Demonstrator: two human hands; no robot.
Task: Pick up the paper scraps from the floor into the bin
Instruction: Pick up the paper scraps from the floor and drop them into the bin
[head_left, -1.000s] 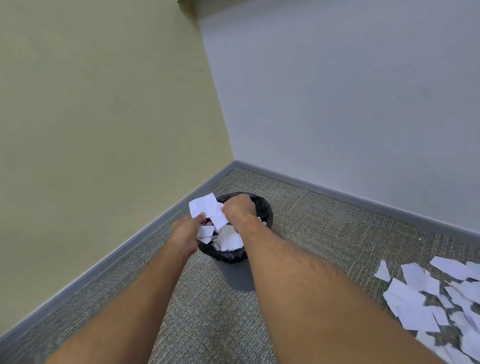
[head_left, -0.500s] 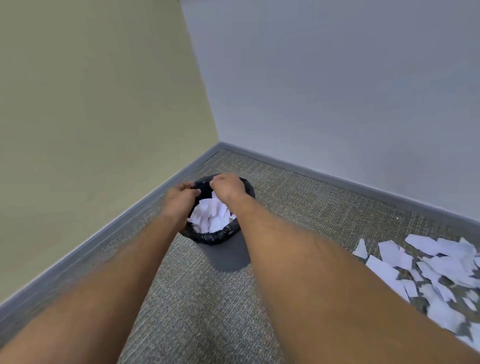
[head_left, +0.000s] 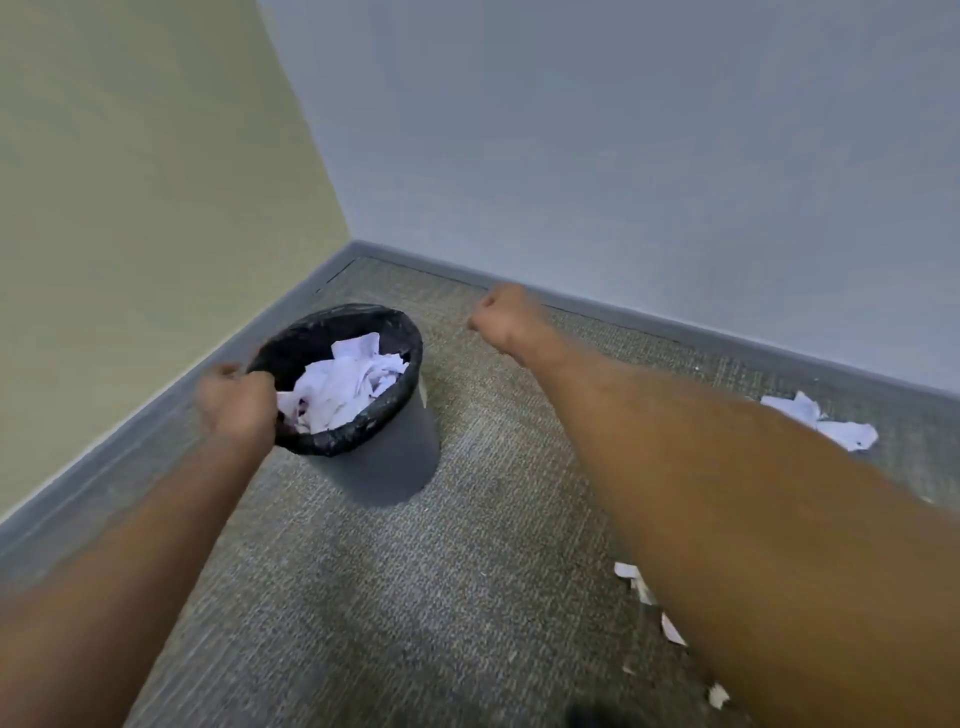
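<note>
A small grey bin with a black liner stands on the carpet near the room corner, with white paper scraps piled inside. My left hand is blurred at the bin's left rim, its fingers curled, and no paper shows in it. My right hand hovers right of the bin over the carpet, curled into a fist with nothing visible in it. More scraps lie on the floor: a crumpled bunch by the far right wall and small pieces beside my right forearm.
A yellow wall on the left and a grey wall behind meet at the corner, with grey baseboard along both. Grey-green carpet covers the floor in front of the bin.
Both hands let the scraps drop into the bin and came out of it. My right hand swung away to the right, my left hand drew back to the left rim. The view shifted.
</note>
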